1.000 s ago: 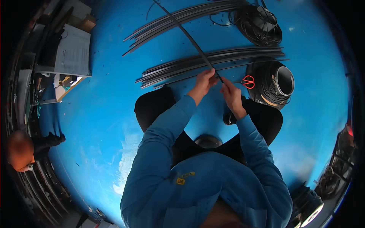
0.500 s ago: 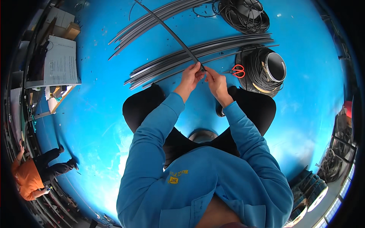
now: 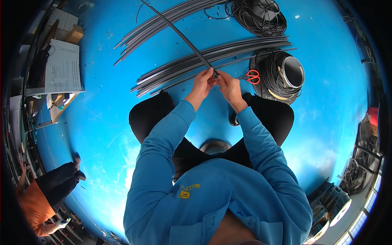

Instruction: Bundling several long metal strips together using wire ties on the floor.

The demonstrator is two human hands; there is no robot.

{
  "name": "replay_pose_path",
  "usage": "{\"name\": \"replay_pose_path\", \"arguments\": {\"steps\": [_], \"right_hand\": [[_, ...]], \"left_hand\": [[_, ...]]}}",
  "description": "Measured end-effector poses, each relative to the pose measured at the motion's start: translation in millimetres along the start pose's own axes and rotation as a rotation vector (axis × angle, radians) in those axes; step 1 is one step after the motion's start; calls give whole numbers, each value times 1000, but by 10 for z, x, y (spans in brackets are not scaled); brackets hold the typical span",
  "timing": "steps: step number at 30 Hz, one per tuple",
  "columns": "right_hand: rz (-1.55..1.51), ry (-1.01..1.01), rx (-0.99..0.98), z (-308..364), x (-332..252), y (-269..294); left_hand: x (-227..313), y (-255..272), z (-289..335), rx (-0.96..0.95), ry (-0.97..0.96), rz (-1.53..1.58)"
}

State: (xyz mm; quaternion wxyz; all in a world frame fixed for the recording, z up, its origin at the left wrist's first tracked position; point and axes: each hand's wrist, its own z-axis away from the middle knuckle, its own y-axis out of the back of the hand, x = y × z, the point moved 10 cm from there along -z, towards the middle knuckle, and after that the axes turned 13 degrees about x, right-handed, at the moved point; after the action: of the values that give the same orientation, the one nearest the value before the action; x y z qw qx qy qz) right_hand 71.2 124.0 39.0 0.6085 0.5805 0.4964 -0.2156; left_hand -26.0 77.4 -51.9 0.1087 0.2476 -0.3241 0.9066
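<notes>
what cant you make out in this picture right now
In the head view:
near end of the dark strip: partly covered by left hand and right hand
strip's far end: cut off by upper edge
co-worker: head lost in dark rim
object in co-worker's hand: too small

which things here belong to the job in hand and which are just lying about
Job in hand:
long thin dark strip, gripped by left hand, its end at right hand
probably the near bundle and far bundle of similar strips
perhaps red-handled scissors, untouched

Seemingly lying about:
flat white panel
brown box
two grey-cored spools of black cord
</notes>
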Motion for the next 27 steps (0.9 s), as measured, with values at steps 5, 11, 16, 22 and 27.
{"name": "replay_pose_path", "arguments": {"steps": [5, 11, 16, 22, 27], "right_hand": [[-119, -168, -71, 66, 79, -18], [-51, -93, -44, 119, -76, 146], [-44, -130, -65, 289, -138, 326], [-113, -264, -123, 665, -65, 535], [-90, -174, -107, 609, -102, 514]], "left_hand": [[-3, -2, 23, -41, 18, 3], [-30, 13, -1, -12, 21, 17], [-27, 15, 30, 28, 5, 0], [138, 117, -95, 25, -29, 58], [86, 51, -33, 3, -7, 64]]}}
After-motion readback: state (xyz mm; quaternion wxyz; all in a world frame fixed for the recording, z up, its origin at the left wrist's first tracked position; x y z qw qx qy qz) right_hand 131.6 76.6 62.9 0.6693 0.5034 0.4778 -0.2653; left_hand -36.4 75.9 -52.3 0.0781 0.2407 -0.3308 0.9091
